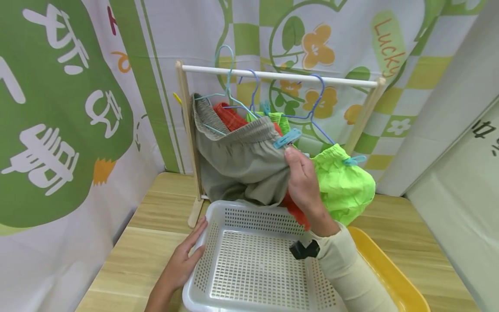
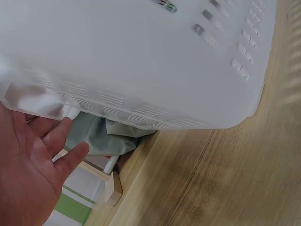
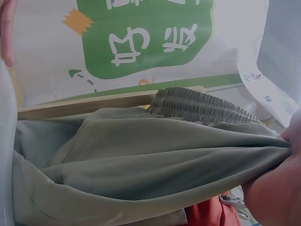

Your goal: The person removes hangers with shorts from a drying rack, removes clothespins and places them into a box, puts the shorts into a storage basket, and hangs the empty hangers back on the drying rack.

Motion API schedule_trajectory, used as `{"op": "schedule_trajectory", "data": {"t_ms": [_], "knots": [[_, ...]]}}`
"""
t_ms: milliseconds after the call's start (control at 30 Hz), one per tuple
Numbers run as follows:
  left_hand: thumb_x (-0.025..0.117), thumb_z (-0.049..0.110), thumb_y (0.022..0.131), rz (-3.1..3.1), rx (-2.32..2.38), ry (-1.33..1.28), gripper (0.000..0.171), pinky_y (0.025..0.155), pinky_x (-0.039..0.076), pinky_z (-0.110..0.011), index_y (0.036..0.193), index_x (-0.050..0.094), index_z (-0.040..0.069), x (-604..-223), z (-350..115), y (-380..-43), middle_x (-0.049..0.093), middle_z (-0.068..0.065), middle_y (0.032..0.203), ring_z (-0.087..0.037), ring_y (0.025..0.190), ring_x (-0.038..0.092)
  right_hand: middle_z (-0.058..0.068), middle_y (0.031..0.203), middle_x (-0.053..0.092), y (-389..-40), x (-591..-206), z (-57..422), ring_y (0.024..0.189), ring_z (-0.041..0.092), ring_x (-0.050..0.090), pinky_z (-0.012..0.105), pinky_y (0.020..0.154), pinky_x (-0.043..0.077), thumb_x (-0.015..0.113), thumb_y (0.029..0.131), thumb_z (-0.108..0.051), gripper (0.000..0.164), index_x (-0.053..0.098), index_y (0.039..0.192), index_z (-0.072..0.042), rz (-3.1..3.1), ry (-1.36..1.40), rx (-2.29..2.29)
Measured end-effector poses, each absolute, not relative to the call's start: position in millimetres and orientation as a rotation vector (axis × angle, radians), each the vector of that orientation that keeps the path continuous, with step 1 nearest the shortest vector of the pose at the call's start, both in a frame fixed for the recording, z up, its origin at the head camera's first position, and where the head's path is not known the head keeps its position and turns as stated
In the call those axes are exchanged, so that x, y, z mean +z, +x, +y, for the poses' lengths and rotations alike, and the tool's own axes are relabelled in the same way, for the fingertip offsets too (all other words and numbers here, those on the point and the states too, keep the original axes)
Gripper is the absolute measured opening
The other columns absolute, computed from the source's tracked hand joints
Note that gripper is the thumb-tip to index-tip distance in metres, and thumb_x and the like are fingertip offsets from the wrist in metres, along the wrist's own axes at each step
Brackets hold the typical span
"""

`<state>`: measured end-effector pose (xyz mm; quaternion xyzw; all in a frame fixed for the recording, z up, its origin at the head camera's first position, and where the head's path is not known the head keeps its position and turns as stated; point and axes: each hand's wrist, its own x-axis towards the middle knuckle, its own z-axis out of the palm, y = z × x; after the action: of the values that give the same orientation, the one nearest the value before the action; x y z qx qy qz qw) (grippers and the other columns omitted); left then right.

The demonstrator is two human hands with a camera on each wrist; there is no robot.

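Grey shorts (image 1: 245,156) with a gathered elastic waistband hang from a light-blue hanger (image 1: 229,82) on the rack. My right hand (image 1: 306,182) pinches the shorts' cloth just below a blue clothespin (image 1: 287,138) clipped at the waistband. The right wrist view shows that cloth drawn into folds toward the right hand (image 3: 277,183). My left hand (image 1: 185,258) rests against the left rim of a white perforated basket (image 1: 212,216), its fingers fairly straight. From the left wrist, the left hand (image 2: 35,165) appears beside the basket's wall (image 2: 117,89).
Behind the grey shorts hang red clothing (image 1: 230,116) and bright green clothing (image 1: 345,182) on blue hangers, with another clothespin (image 1: 354,160) on the green piece. A wooden rack with a white bar (image 1: 280,76) stands against a printed curtain. A yellow tray (image 1: 390,268) lies right of the basket.
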<state>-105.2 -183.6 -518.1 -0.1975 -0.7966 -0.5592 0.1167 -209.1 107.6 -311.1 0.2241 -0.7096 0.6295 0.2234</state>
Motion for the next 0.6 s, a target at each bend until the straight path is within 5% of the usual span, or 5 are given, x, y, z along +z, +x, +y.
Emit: {"op": "schedule_trajectory", "data": {"t_ms": [333, 600], "knots": [[0.054, -0.008, 0.099, -2.321, -1.618, -0.607, 0.059, 0.116, 0.016, -0.016, 0.155, 0.039, -0.003, -519.1, -185.2, -105.7, 0.027, -0.017, 0.164, -0.026, 0.152, 0.022, 0.008, 0.077, 0.035, -197.9, -316.9, 120.5, 0.077, 0.016, 0.040, 0.028, 0.075, 0.036, 0.042, 0.110, -0.009, 0.038, 0.039, 0.075, 0.007, -1.891, 0.658, 1.755], [0.054, -0.006, 0.099, -2.347, -1.579, -0.599, 0.059, 0.116, 0.016, -0.016, 0.156, 0.040, -0.002, -517.5, -185.5, -106.1, 0.027, -0.015, 0.164, -0.028, 0.151, 0.023, 0.008, 0.076, 0.039, -184.5, -321.9, 134.2, 0.075, 0.016, 0.043, 0.027, 0.074, 0.037, 0.041, 0.110, -0.005, 0.036, 0.043, 0.076, 0.006, -1.912, 0.679, 1.668]]}}
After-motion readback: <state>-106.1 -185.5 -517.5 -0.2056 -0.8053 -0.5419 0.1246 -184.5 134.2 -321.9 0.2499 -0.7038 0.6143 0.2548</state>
